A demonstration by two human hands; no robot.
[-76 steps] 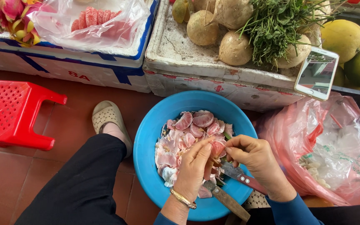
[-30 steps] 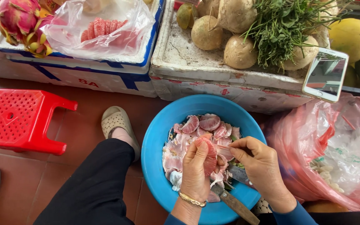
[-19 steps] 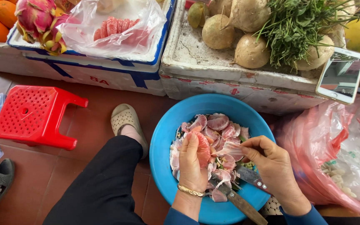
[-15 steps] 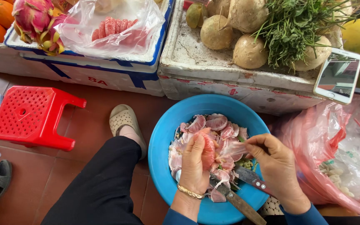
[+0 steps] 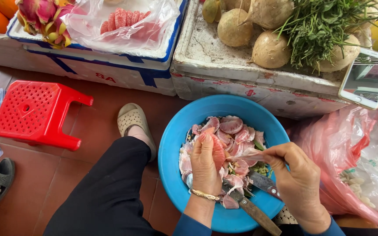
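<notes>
Over the blue basin (image 5: 171,148), the left hand (image 5: 205,168) grips a pink pomelo segment (image 5: 217,150); its long axis runs roughly up the basin, one tip toward the foam boxes (image 5: 224,74), the other toward the wrist. The right hand (image 5: 295,175) pinches a strip of pale membrane (image 5: 246,154) peeling sideways off the segment. Peels (image 5: 237,131) fill the basin. Two knives (image 5: 259,196) lie at the basin's near edge.
</notes>
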